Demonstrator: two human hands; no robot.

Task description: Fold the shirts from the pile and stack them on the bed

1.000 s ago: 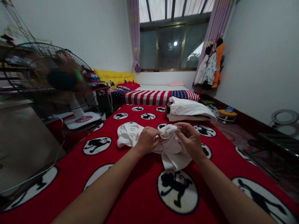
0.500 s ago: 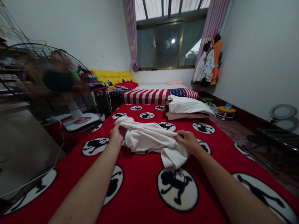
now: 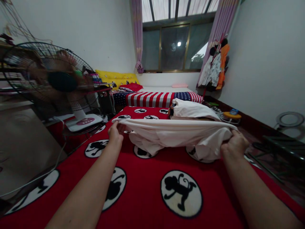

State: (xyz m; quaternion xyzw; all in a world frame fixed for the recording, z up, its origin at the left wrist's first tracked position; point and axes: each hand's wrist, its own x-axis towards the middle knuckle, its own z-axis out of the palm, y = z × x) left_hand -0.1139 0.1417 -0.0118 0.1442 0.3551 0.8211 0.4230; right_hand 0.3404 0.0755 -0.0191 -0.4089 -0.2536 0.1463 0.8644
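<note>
A white garment (image 3: 173, 135) hangs stretched wide between my two hands, just above a red blanket (image 3: 147, 194) printed with black monkeys in white circles. My left hand (image 3: 115, 133) is closed on the garment's left end. My right hand (image 3: 234, 144) is closed on its right end, where the cloth bunches and droops. The garment's middle sags toward the blanket.
A pile of folded white clothes (image 3: 193, 111) lies on the blanket behind the garment. A standing fan (image 3: 57, 82) spins at the left, beside the bed. A striped flag-pattern cover (image 3: 162, 98) lies further back. Clothes hang on a rack (image 3: 215, 68) at the right wall.
My hands have moved apart, the right one far to the right, pulling the bunched garment out into a wide stretched band lifted off the blanket.
</note>
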